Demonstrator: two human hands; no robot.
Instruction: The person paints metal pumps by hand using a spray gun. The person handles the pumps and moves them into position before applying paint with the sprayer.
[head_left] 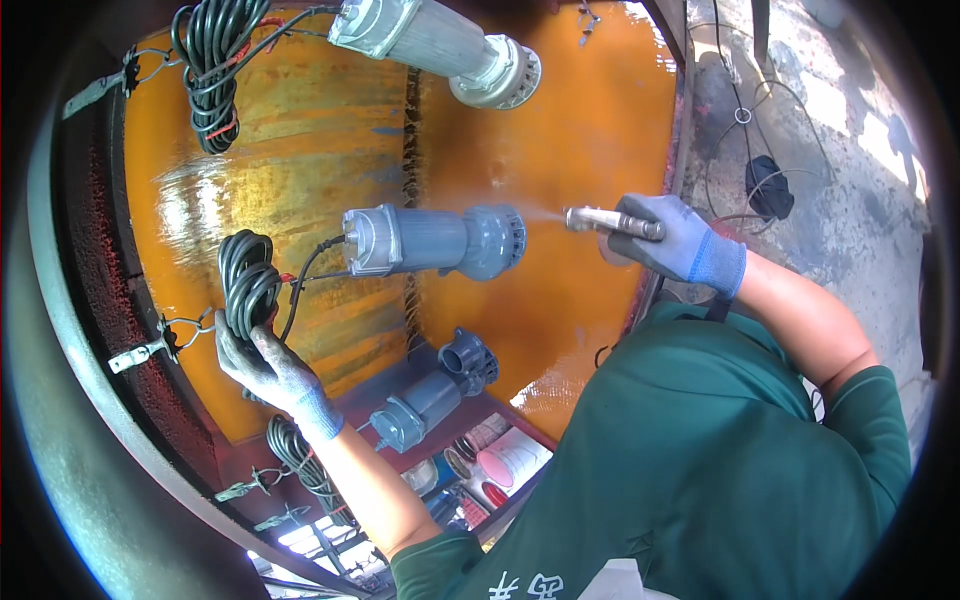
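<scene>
My gloved right hand is closed around a metal spray gun. From its nozzle a pale mist reaches toward the bottom end of a blue-grey submersible pump, a short gap away. The pump's wet-looking body hangs in front of an orange panel. My gloved left hand grips the lower part of a coil of black cable, which runs to the pump's top. Beside the coil, a hook with a wire loop is fixed to the frame.
A lighter grey pump with a cable coil hangs on one side, another blue-grey pump on the other. Orange sheeting backs them. Buckets stand below. Hoses and a black bag lie on the concrete floor at right.
</scene>
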